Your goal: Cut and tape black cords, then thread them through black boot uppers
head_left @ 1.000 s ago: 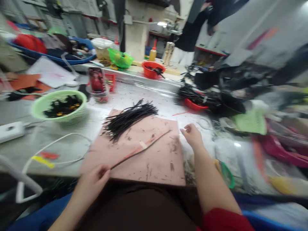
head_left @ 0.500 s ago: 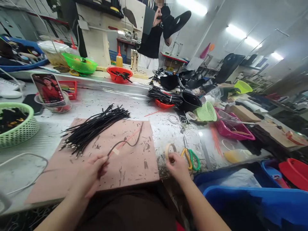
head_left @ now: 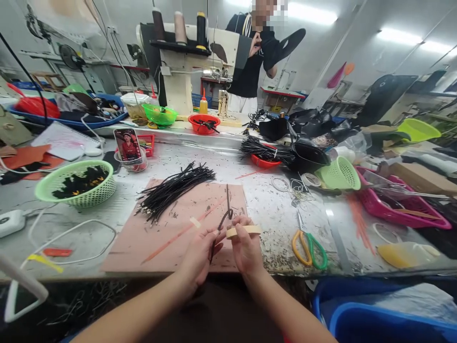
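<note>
My left hand (head_left: 202, 250) pinches a dark cord (head_left: 225, 218), whose far end trails across the pink board (head_left: 171, 243). Close beside it, my right hand (head_left: 247, 247) grips a roll of masking tape (head_left: 252, 230) near the cord. Whether the tape touches the cord I cannot tell. A small piece of tape (head_left: 195, 222) and an orange strip (head_left: 178, 234) lie on the board. Toward its back left corner rests a bundle of black cords (head_left: 174, 188) with pale tips at the near end. Scissors (head_left: 309, 247) with yellow and green handles lie to the right.
A phone (head_left: 127, 144) leans on a clear tub behind the board. Green baskets (head_left: 80, 188) stand left and right, with a magenta basket (head_left: 403, 209) farther right. Beyond are a red bowl of cords (head_left: 264, 162), a sewing machine (head_left: 178, 81) and a person (head_left: 246, 76). Blue bins (head_left: 378, 317) sit below.
My right hand has brought the tape roll from beside the scissors leftward to my left hand. My left hand has moved right across the board with the cord. The view has turned left.
</note>
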Available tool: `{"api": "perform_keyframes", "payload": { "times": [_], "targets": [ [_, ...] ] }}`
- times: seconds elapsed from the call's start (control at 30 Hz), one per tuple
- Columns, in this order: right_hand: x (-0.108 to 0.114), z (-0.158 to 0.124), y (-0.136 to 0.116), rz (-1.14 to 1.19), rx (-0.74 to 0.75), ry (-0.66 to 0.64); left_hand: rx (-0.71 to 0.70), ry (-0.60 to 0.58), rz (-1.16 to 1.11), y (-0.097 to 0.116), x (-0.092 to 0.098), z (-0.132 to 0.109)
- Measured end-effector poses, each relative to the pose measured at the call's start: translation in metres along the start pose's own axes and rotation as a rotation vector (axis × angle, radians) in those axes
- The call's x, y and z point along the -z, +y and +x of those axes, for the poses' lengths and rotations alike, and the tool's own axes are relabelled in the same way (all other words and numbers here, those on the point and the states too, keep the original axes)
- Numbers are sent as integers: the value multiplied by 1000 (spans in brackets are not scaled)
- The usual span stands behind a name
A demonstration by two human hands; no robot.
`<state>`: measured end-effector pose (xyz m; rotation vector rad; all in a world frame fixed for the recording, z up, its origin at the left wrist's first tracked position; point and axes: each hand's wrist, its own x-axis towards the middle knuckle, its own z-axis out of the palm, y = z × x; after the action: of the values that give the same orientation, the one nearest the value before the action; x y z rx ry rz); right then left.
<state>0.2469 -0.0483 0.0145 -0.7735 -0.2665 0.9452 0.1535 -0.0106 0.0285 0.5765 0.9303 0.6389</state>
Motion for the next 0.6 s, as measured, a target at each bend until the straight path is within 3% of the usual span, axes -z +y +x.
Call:
{"api": "perform_keyframes", "payload": {
  "times": [0.1, 0.23, 0.4, 0.6],
  "targets": [
    [0, -2, -3, 96, -90, -26, 47, -30, -37, 0, 4, 1],
    [1, -3, -4, 84, -73, -73, 74, -72, -37, 3, 3, -3],
    [5, -3, -2, 2, 1, -72, 75, -9, -6, 10, 1, -10],
    [3, -5, -2, 16, -30, -116, 83, 34, 7, 10, 2, -10]
  ]
}}
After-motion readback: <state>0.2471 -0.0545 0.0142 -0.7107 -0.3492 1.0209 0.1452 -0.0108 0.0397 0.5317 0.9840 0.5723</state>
